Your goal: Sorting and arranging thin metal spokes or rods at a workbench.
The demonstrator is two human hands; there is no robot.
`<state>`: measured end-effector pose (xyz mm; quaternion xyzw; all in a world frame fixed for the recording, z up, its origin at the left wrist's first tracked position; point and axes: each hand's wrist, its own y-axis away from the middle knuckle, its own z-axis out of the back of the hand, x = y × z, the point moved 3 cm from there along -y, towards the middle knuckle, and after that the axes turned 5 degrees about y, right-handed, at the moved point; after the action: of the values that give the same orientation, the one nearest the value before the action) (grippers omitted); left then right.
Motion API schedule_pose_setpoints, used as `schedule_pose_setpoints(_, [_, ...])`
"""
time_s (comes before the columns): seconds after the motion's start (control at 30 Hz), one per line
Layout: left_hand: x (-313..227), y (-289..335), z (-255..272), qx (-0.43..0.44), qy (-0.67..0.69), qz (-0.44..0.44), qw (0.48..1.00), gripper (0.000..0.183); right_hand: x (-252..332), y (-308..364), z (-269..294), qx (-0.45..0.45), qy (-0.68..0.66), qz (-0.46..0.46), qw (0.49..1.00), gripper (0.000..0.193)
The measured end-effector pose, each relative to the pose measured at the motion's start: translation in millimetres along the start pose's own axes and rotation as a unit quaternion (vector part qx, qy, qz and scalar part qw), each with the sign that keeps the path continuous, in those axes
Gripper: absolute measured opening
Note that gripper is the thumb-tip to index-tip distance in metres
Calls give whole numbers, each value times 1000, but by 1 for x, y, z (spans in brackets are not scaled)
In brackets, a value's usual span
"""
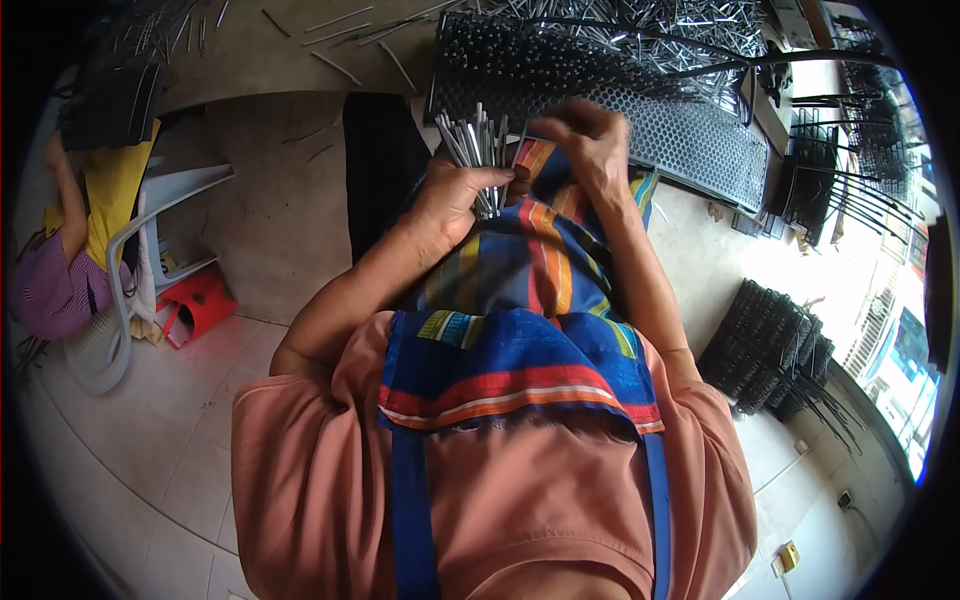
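Observation:
A bundle of thin silvery metal rods [478, 140] stands upright in my left hand [450, 195], whose fingers wrap round its lower part. Just to the right, my right hand [590, 145] is raised over my lap with its fingers curled and pinched together. It is slightly smeared by motion. One slim rod shows close to its fingertips, but I cannot tell whether they grip it. Beyond my hands lies a perforated black metal tray [690, 150], its honeycomb surface partly covered with upright rod ends. A striped cloth apron [540, 250] covers my lap beneath both hands.
Loose rods [660, 45] pile up behind the tray, with more scattered on the tabletop [230, 60]. Dark racks [770, 345] are stacked on the right floor. At left, another person in a purple top [65, 285] is beside a grey plastic chair [130, 235] and a red object [200, 305].

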<state>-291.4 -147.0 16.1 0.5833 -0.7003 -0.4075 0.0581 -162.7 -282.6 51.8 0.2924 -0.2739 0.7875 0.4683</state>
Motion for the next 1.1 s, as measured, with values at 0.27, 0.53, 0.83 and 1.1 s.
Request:
schedule_pose_setpoints(0.27, [-4, 7, 6, -26, 5, 2, 1000, 19, 10, 15, -38, 189, -316, -288, 884, 11])
schedule_pose_setpoints(0.53, [-13, 13, 24, -41, 16, -63, 997, 16, 41, -7, -55, 265, -201, -221, 917, 13])
schedule_pose_setpoints(0.83, [-13, 17, 42, -94, -25, -44, 994, 17, 45, -9, -52, 81, -331, -159, 926, 9])
schedule_pose_setpoints(1.1, [0, 27, 48, -85, -60, -16, 994, 24, 53, -31, -65, -65, -238, 68, 967, 9])
